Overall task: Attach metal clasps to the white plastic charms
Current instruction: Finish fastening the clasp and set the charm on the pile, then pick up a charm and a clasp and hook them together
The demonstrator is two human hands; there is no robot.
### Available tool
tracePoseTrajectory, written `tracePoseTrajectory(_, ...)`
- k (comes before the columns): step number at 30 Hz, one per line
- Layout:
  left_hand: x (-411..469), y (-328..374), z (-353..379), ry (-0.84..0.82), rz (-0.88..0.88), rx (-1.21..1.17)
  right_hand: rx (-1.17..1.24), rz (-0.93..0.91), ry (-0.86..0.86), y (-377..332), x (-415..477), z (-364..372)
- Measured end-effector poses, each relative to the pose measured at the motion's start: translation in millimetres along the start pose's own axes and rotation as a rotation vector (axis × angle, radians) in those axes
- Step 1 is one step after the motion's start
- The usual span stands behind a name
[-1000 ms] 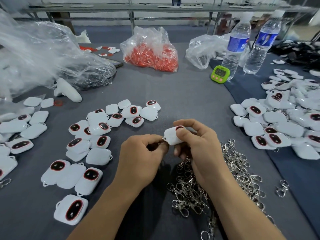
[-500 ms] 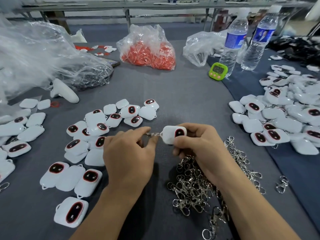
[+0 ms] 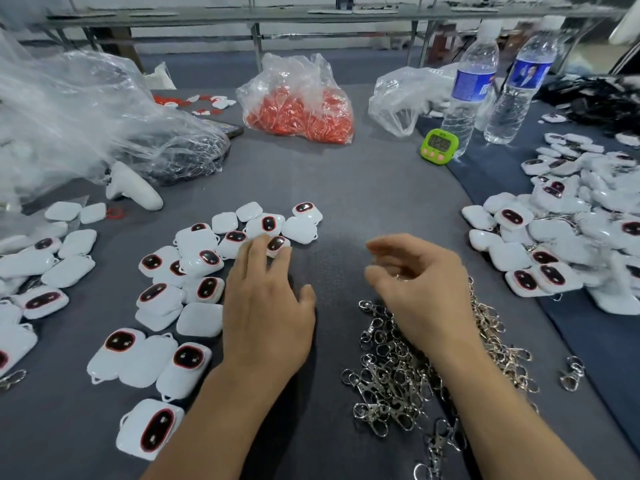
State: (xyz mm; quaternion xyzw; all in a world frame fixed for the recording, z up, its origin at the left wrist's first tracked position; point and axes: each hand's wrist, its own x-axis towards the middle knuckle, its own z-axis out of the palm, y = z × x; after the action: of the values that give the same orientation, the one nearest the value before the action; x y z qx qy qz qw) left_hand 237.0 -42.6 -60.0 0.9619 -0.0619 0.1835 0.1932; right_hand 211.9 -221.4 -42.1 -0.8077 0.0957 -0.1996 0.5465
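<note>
1. Left hand (image 3: 266, 313) lies flat with fingers straight, tips resting on a charm (image 3: 277, 243) at the edge of the loose charms (image 3: 194, 271). It grasps nothing and is probably choosing the next piece.
2. Right hand (image 3: 419, 289) hovers over the clasps (image 3: 391, 375), fingers loosely curled and blurred. There is a glint under the palm, so I cannot tell if it holds one.
3. Clasps sit to the right and charms to the left, presumably so each hand has its stock in reach.
4. Grey cloth table (image 3: 346, 202). Larger charm heap (image 3: 571, 244) at right; orange bag (image 3: 298, 109), timer (image 3: 439, 147) and bottles (image 3: 471, 91) behind.

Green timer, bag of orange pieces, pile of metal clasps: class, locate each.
green timer (image 3: 439, 143): head view, its display.
bag of orange pieces (image 3: 301, 112): head view, bulging front.
pile of metal clasps (image 3: 391, 375): head view, heap's middle.
</note>
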Motion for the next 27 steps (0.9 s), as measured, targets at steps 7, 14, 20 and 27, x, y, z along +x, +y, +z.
tracePoseTrajectory(7,5,-7,8,-0.286,0.044,0.000,-0.616,-0.103,-0.328,2,-9,15)
tracePoseTrajectory(14,3,5,-2,-0.031,0.044,-0.122,-0.319,-0.202,-0.444,-15,-30,26)
tracePoseTrajectory(20,4,-1,-3,-0.146,0.085,-0.115,-0.075,-0.025,-0.140,-11,-21,20)
tracePoseTrajectory(27,5,5,-8,-0.064,-0.071,-0.399,-0.075,-0.065,-0.183,-19,-27,22)
